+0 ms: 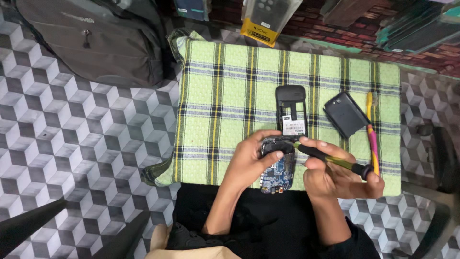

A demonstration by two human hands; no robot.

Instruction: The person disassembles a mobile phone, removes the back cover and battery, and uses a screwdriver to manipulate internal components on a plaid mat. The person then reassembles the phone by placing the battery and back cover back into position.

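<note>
Screwdriver tip (293,140) behind fingers; phone board (277,172) partly under left hand (249,160).

Even, soft light — slight blur

Left hand (251,160) curled in a grip, thumb on top, right hand (335,175) beside it, fingers closed, forearms converging.

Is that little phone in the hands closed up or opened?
Opened: the phone in the left hand shows its bare blue circuit board; a black casing lies apart on the cloth.
</note>
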